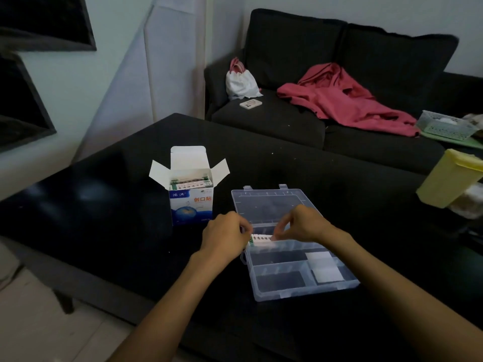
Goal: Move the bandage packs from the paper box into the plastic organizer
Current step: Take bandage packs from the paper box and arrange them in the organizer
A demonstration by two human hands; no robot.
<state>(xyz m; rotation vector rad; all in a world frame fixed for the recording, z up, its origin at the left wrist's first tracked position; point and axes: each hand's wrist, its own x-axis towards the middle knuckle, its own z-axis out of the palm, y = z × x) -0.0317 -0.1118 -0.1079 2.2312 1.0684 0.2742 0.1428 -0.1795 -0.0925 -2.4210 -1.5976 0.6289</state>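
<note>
Both hands pinch one bandage pack: my left hand holds its left end, my right hand its right end, over the far row of the open plastic organizer on the black table. Just left, the open paper box holds more packs.

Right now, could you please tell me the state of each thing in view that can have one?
paper box: upright, flaps open, packs still inside.
plastic organizer: lid open, lying flat.
bandage pack: held over the organizer's far left compartment.
left hand: pinching the pack's left end.
right hand: pinching its right end.
drawstring bag: cinched closed, on the sofa.
</note>
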